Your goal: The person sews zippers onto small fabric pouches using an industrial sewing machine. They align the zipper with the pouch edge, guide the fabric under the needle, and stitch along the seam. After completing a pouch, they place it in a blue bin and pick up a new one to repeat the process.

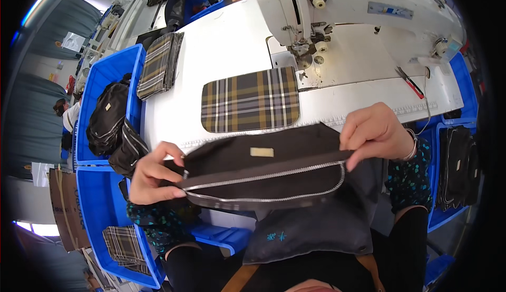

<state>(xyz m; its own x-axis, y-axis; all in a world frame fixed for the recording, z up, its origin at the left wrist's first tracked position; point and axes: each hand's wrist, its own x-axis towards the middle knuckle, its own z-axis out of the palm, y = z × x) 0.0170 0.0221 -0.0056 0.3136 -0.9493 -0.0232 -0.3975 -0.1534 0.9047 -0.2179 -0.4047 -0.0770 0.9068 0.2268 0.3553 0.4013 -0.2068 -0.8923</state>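
Observation:
Between my two hands stretches a dark brown zippered pouch (221, 169), its silver zipper parted along the side toward me and a small pale label on its front. My left hand (156, 177) pinches the pouch's left end by the zipper. At the other end, my right hand (373, 135) grips the upper right corner between thumb and fingers. Just beyond the pouch, a plaid fabric panel (250, 100) with rounded corners lies flat on the white table (224, 44). The pouch's inside is mostly dark and its contents cannot be made out.
A white sewing machine (363, 5) stands at the back right, with red-handled snips (410, 83) nearby. Stacked plaid panels (161, 62) lie at the table's left edge. Blue bins (84, 152) at left hold dark pouches and plaid pieces; another bin (433, 221) at right holds dark pouches.

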